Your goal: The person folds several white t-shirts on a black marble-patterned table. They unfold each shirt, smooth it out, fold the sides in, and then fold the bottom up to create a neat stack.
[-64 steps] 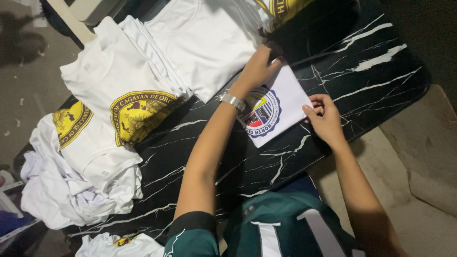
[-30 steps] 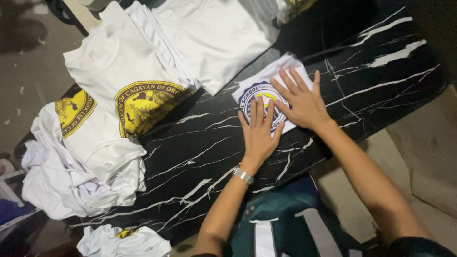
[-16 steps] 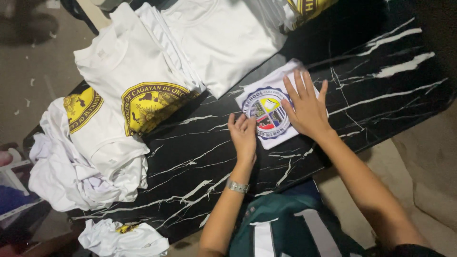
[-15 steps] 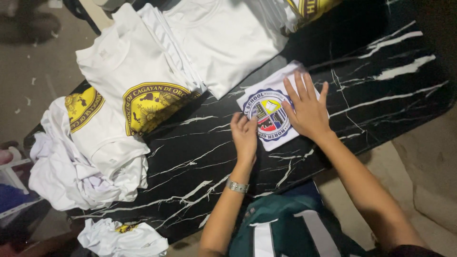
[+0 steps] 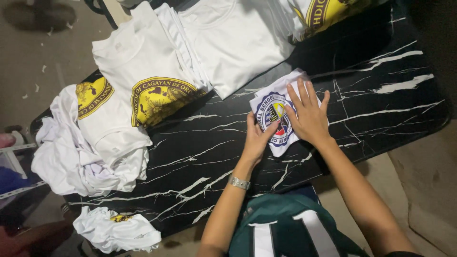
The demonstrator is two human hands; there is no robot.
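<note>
Black marble table (image 5: pixel 362 90): both hands, left hand (image 5: pixel 257 138), right hand (image 5: pixel 308 114), press round-crested folded white shirt (image 5: pixel 275 114).

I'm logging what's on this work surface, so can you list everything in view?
small folded shirt: one, white with round blue crest, table right of centre, under both hands
stacked shirts: several, white, some with yellow round emblems, table's far side
crumpled shirts: a heap, white, table's left end
loose shirt: one, white, crumpled, below the table's near left edge
table: one, black with white veins
wristwatch: one, silver, left wrist
left hand: flat on crest's left edge
right hand: spread flat on the shirt
</note>
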